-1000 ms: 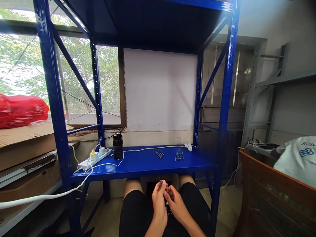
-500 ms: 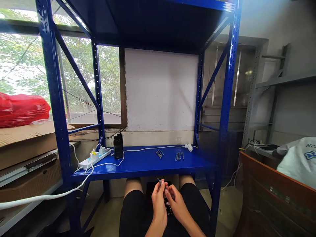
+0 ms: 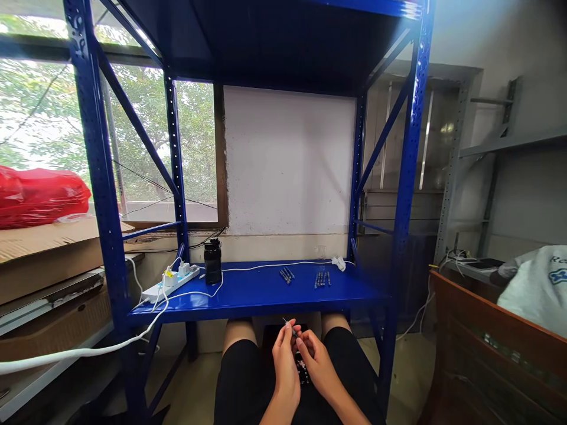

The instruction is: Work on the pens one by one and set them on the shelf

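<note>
My left hand point(image 3: 287, 360) pinches a slim, pen-like piece point(image 3: 294, 332) above my lap, its thin tip pointing up and away from me. Close beside it, my right hand point(image 3: 315, 357) is closed, thumb against curled fingers, at the near end of the piece. Whatever sits inside the right fingers is hidden. Below and between the hands, several small light bits point(image 3: 303, 370) show on a dark surface; their kind is too small to tell. On the blue shelf ahead lie two groups of short, dark blue pen-like sticks, a left group point(image 3: 287, 275) and a right group point(image 3: 322, 280).
A black bottle point(image 3: 212, 262) and a white power strip point(image 3: 170, 284) with plugs stand on the shelf's point(image 3: 257, 295) left side. A white cable point(image 3: 88, 353) runs off leftward. Crumpled white material point(image 3: 339, 264) lies at the back right. A brown chair point(image 3: 478, 336) stands at right.
The fingers of both hands have shifted very slightly around the slim piece, and a little more of its grey body shows. The items on the shelf have stayed in place.
</note>
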{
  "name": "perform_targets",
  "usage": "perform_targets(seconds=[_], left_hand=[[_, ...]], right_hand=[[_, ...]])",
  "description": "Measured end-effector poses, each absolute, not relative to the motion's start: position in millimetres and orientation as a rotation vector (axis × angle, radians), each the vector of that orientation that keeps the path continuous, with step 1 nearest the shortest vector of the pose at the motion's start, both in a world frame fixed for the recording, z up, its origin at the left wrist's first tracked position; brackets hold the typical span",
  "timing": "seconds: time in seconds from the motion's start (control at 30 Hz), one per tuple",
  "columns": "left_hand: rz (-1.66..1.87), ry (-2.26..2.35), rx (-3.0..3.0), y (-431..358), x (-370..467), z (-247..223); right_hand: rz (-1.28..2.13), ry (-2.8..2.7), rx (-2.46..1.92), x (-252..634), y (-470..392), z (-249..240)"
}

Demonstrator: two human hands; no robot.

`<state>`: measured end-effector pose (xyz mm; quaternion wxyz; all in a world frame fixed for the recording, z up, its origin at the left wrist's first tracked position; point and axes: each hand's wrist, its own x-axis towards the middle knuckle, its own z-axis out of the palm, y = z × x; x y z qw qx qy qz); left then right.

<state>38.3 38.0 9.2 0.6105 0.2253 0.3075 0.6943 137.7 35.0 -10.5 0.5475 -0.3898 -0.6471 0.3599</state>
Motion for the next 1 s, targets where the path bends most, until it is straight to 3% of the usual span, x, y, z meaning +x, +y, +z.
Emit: perform_targets(seconds=[1.0], left_hand=[[1.564,0.721,0.514,42,32,3]], right_hand=[[0.972,-1.559,-0.945,138,40,-22]])
